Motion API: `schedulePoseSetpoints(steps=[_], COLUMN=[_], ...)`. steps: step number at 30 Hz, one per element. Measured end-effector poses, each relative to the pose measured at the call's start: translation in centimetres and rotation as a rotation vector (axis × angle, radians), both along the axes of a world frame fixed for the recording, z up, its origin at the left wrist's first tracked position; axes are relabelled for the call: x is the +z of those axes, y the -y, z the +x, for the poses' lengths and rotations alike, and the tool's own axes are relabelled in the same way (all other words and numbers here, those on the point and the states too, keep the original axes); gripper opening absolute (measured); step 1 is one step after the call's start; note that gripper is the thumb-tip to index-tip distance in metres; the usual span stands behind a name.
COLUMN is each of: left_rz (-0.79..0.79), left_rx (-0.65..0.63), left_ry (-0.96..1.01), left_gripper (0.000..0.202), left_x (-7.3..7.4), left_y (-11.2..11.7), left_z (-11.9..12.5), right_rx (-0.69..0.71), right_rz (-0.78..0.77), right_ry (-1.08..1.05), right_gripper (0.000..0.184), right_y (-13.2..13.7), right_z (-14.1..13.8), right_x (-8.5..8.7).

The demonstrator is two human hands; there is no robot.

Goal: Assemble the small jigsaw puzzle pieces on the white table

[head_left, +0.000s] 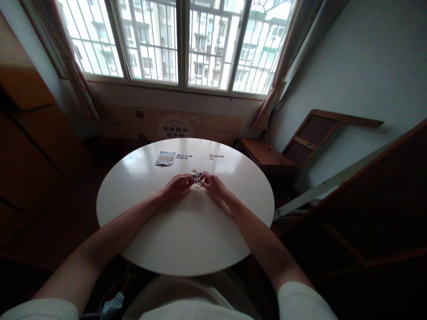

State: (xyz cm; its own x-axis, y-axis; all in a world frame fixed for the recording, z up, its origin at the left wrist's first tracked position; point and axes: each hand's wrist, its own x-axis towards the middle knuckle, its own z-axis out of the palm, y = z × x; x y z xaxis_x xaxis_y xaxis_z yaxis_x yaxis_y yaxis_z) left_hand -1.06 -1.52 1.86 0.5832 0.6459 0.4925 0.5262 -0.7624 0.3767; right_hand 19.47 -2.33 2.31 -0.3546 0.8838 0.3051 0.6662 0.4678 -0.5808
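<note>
On the round white table lies a small cluster of jigsaw pieces near the middle. My left hand rests on the table at the cluster's left edge, fingers curled and pinched at the pieces. My right hand sits at its right edge, fingers also curled onto the pieces. What each hand pinches is too small to make out. Two small rows of pieces lie farther back, one left of centre and one to the right.
A small printed picture or packet lies at the table's far left. Behind the table is a barred window with curtains. A low wooden bench and leaning wooden panels stand at the right, a wooden cabinet at the left.
</note>
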Motion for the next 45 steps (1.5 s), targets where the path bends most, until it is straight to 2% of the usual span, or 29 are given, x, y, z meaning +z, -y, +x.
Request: schedulePoseSetpoints(steps=[6, 21, 31, 34, 37, 40, 42, 45], left_rz=[-0.015, -0.005, 0.013, 0.01, 0.007, 0.011, 0.014, 0.016], left_rx=[0.006, 0.037, 0.09, 0.104, 0.078, 0.054, 0.049, 0.044], left_ry=[0.063, 0.031, 0.033, 0.019, -0.006, -0.032, -0.042, -0.047], left_gripper=[0.023, 0.025, 0.022, 0.021, 0.019, 0.019, 0.019, 0.018], left_x=[0.0, -0.6, -0.5, -0.3, -0.2, -0.1, -0.2, -0.1], left_y=[-0.1, -0.5, -0.5, -0.4, -0.3, -0.2, -0.2, -0.2], left_z=[-0.1, -0.1, -0.2, -0.3, -0.4, -0.4, -0.3, -0.3], right_rx=[-0.028, -0.024, -0.001, -0.142, -0.433, -0.679, -0.763, -0.798], right_rz=[0.006, 0.025, 0.025, 0.037, 0.024, -0.055, -0.124, -0.18], right_ry=[-0.03, -0.047, -0.059, -0.067, 0.023, 0.091, 0.117, 0.14], right_gripper=[0.015, 0.014, 0.013, 0.014, 0.014, 0.015, 0.016, 0.02], right_y=[0.1, 0.3, -0.4, -1.1, -1.8, -2.3, -2.5, -2.6], right_z=[-0.1, -0.2, 0.0, 1.1, 3.1, 5.1, 6.0, 6.5], right_x=[0.2, 0.5, -0.1, 0.4, 1.0, 1.2, 1.1, 0.7])
